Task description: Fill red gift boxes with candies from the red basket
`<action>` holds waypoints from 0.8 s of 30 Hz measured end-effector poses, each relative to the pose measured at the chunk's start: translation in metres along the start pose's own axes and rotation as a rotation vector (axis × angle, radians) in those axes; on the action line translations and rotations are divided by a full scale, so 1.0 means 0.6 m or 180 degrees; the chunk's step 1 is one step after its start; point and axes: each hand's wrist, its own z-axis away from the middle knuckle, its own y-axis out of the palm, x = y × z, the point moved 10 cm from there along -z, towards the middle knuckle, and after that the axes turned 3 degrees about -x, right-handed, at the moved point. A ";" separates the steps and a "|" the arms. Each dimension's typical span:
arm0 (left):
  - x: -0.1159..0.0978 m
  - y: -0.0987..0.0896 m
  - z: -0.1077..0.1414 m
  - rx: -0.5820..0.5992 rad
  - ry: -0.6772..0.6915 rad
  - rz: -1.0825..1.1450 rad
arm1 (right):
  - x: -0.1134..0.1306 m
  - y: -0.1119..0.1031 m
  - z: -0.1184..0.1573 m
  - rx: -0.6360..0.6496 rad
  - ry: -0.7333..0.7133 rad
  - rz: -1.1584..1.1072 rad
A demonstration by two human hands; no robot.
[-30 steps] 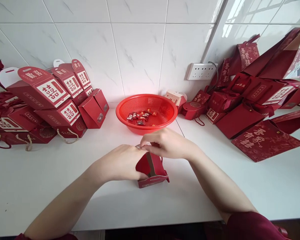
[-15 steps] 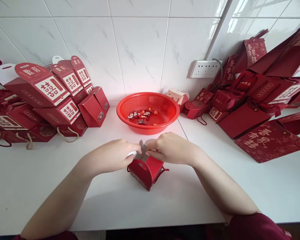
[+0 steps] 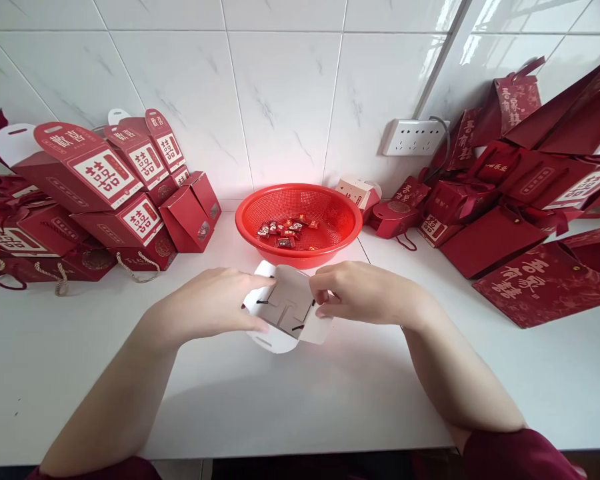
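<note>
Between my hands a small paper gift box [image 3: 289,300] stands with its flaps folded outward, showing a white inside and dark cord ends poking through the walls. My left hand [image 3: 213,300] has its thumb and fingers around the left flaps. Closed on the right flap is my right hand [image 3: 365,293], fingers curled. Just behind the box sits a red plastic basket [image 3: 300,256], holding several wrapped candies [image 3: 285,230]. The box's red outer faces are mostly hidden from this angle.
Stacked red gift boxes [image 3: 105,177] fill the left side of the white table [image 3: 300,413]. More red boxes and bags [image 3: 490,233] crowd the right. A power strip [image 3: 414,137] is fixed to the tiled wall [image 3: 280,93].
The box's flaps have been spread apart, so its white inside now shows instead of its red outside. My hands have moved slightly apart.
</note>
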 end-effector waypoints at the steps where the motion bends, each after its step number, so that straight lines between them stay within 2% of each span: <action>1: -0.001 0.005 -0.001 0.0040 0.0033 0.0072 | -0.001 0.004 0.002 0.0068 0.0042 0.0040; 7: 0.026 0.045 -0.016 0.0310 -0.0251 0.0135 | -0.010 0.023 0.002 0.0117 0.0138 0.0420; 11: 0.029 0.051 -0.027 0.0422 -0.0212 0.0039 | -0.041 0.051 -0.008 0.0410 0.0514 0.0934; 14: 0.030 0.052 -0.036 0.0493 -0.0157 0.0047 | -0.048 0.072 -0.024 0.0591 0.0747 0.1444; 19: 0.035 0.050 -0.056 0.0363 0.0054 -0.0047 | -0.030 0.084 -0.046 0.0587 0.0861 0.1758; 24: 0.048 0.027 -0.060 -0.0092 0.0020 -0.0264 | -0.027 0.083 -0.039 0.0583 0.0800 0.1750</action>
